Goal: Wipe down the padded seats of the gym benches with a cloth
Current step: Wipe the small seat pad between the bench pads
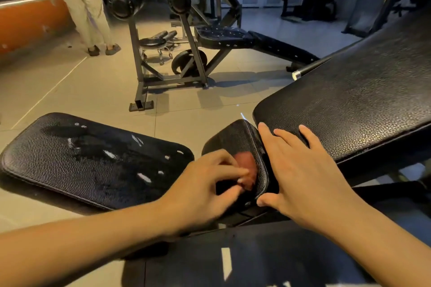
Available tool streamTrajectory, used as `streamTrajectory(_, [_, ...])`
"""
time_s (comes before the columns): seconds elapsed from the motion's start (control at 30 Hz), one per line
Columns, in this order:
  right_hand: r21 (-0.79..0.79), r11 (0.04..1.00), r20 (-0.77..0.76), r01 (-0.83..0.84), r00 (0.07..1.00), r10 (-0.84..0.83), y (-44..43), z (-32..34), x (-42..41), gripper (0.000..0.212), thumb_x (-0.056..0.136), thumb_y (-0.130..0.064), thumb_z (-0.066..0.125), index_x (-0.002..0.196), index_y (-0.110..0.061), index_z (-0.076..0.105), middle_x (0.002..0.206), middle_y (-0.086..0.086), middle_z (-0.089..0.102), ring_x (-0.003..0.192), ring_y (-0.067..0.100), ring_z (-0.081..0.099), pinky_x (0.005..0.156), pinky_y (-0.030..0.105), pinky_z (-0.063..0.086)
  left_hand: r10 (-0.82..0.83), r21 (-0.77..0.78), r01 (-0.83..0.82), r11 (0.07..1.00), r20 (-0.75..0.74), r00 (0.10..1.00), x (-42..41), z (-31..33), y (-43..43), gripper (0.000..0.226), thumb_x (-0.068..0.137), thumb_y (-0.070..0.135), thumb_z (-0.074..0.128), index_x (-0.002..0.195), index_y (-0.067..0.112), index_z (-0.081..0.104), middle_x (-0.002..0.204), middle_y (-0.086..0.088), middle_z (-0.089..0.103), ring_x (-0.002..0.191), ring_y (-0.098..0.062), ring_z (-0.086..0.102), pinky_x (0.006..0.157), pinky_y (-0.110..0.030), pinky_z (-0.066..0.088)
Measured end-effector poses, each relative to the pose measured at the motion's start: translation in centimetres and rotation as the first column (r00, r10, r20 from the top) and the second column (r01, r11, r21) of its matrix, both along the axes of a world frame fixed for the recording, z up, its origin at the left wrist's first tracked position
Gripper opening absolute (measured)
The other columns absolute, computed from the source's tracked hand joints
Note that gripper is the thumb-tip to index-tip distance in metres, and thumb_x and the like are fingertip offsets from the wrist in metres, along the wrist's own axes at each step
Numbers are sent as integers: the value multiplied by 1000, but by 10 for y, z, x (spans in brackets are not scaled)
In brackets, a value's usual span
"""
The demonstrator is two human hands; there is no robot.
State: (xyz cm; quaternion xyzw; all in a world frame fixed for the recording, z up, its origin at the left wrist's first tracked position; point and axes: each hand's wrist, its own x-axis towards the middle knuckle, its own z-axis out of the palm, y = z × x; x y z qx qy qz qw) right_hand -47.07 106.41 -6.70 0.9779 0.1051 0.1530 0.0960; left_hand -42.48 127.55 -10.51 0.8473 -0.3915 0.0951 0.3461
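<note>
Pale floor tiles (93,91) run across the gym, with an orange wall at the far left and a person in light trousers (81,7) standing near it, seen from behind. Further right stands a far bench (224,37) on a grey frame, with a weight plate (189,60) leaning under it and a small round stool (152,42) just behind.

Close to you are three black padded parts. A worn pad (93,158) lies low at your left, its skin cracked and flecked with white patches. At the centre sits the small seat pad (233,137), and to its right the long backrest pad (349,91) slopes up and away.

Your left hand (210,184) is over the small seat pad and blurred. Its fingers curl down and, with the thumb beneath, pinch the cloth (247,170), a reddish bundle pressed on the pad's right half, close to the stitched edge.

Your right hand (300,170) holds nothing: its fingers are straight and spread. The fingertips lie on the lower end of the backrest pad, while the thumb touches the near corner of the small seat pad. The two hands are near each other, with the cloth between them.
</note>
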Motion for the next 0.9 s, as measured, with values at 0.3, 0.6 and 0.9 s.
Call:
streamTrajectory(0.3, [2,1000,-67,15,998,-15,0,4,0,140,46,-76,83,155,-4,31,136,10,63,135,27,53,116,56,36,277,-144,-300,943,-163,947,74,18,-47,24,91,22,73,115,21,76,103,8,68,98,-7,61,94,-38,54])
streamTrajectory(0.6, [-30,999,-244,-45,969,36,2,27,-8,131,79,-66,71,158,-16,-20,166,-4,18,157,18,4,127,47,-2,7,-85,-50,995,-447,894,-14,17,10,17,85,14,79,101,21,82,94,8,75,91,-7,70,87,-22,53])
streamTrajectory(0.9, [576,794,-104,-193,947,305,14,25,-15,60,87,-51,69,142,-32,54,151,-17,46,140,4,41,119,31,32,-39,-202,-274,940,-863,504,-16,60,53,18,93,17,66,101,6,78,104,-20,74,93,-27,68,89,-40,51])
